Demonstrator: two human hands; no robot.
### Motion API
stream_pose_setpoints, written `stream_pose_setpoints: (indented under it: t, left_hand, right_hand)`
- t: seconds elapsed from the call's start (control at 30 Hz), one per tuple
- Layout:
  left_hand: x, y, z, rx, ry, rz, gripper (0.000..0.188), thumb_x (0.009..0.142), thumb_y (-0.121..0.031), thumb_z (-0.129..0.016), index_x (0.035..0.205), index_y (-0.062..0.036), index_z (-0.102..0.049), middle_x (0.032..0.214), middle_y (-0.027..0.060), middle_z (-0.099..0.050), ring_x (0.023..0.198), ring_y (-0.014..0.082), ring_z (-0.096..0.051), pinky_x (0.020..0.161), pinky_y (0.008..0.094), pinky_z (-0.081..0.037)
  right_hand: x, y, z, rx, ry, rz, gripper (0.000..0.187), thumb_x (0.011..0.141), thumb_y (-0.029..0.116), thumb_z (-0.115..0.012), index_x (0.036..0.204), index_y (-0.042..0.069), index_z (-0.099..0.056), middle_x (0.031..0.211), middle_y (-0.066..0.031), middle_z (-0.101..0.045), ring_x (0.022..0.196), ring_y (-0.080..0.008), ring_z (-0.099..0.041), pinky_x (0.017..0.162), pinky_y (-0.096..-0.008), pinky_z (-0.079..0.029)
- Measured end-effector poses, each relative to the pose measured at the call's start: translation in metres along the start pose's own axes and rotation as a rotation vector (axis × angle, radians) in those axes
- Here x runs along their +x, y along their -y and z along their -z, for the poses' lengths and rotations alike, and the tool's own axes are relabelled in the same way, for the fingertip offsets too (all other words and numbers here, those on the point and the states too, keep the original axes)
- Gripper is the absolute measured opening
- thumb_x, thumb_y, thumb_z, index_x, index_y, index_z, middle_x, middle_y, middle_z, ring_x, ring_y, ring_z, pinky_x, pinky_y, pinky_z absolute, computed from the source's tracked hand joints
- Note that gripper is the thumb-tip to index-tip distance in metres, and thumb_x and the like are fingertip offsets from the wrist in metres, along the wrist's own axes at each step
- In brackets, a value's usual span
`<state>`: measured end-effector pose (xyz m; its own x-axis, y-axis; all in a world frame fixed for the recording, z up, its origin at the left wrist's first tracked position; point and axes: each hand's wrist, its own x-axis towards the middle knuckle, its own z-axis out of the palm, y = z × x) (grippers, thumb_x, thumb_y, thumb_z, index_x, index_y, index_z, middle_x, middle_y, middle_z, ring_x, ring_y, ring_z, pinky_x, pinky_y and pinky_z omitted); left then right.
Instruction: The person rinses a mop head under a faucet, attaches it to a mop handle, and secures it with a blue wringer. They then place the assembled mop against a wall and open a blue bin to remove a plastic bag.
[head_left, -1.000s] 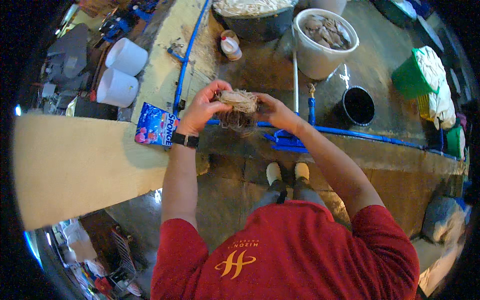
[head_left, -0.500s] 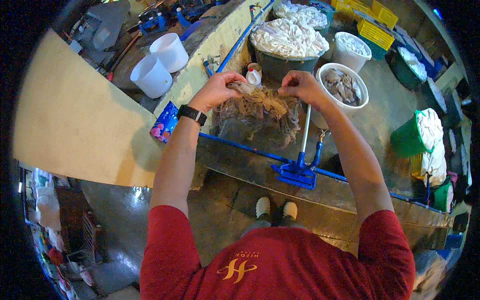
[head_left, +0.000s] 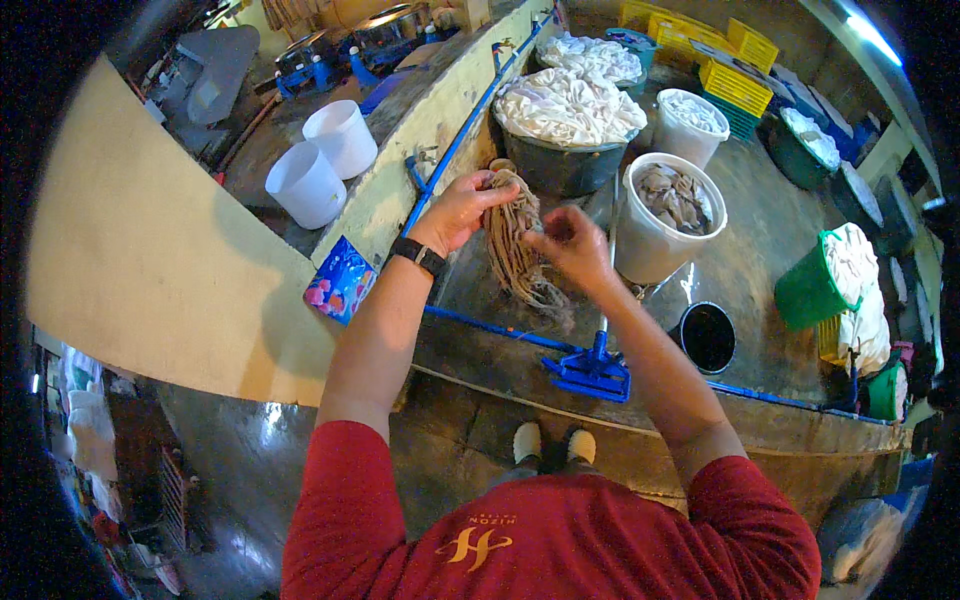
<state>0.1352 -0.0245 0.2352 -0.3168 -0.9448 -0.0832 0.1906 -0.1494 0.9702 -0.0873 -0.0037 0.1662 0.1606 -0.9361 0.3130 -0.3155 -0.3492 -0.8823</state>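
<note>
A string mop head point(head_left: 512, 240) with brownish-grey strands hangs down from my left hand point(head_left: 462, 212). The fingers of that hand are closed round its gathered top, and a black watch sits on the wrist. At the right side of the strands is my right hand point(head_left: 577, 248), its fingers curled in and the tips against the yarn. Below stands a mop handle with a white pole and a blue clamp point(head_left: 590, 372); nothing is fixed in the clamp.
A white bucket point(head_left: 648, 245) of greyish cloths stands right of my hands, with a dark bucket point(head_left: 707, 338) nearer. Farther back is a big dark tub point(head_left: 570, 168) heaped with white linen. A blue pipe point(head_left: 480, 325) runs along the ledge. A blue floral packet point(head_left: 340, 280) lies left.
The mop head was stretched sideways between both hands; now it hangs lengthwise from the left one. My right hand has come down along the strands. The view has shifted slightly.
</note>
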Motion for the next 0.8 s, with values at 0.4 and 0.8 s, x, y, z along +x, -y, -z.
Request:
stream_pose_setpoints:
  t: [0.4, 0.8]
  left_hand:
    - [-0.031, -0.006, 0.024, 0.174, -0.304, -0.048, 0.028, 0.093, -0.031, -0.078, 0.095, -0.0040, -0.076, 0.090, -0.0014, -0.072, 0.081, 0.0073, -0.062, 0.073, 0.0254, -0.047]
    - [-0.029, -0.002, 0.018, 0.695, -0.394, -0.245, 0.032, 0.090, -0.039, -0.078, 0.078, -0.0106, -0.071, 0.063, -0.0073, -0.049, 0.056, 0.0056, -0.041, 0.052, 0.0272, -0.030]
  right_hand:
    - [0.037, -0.003, 0.006, 0.210, 0.338, -0.193, 0.034, 0.090, 0.026, -0.080, 0.114, 0.003, -0.074, 0.103, -0.0030, -0.074, 0.095, -0.0142, -0.065, 0.089, -0.0324, -0.052]
    - [0.044, -0.006, -0.047, 0.036, 0.376, 0.107, 0.056, 0.074, 0.014, -0.081, 0.127, 0.004, -0.066, 0.113, -0.0207, -0.073, 0.108, -0.0342, -0.070, 0.095, -0.0414, -0.054]
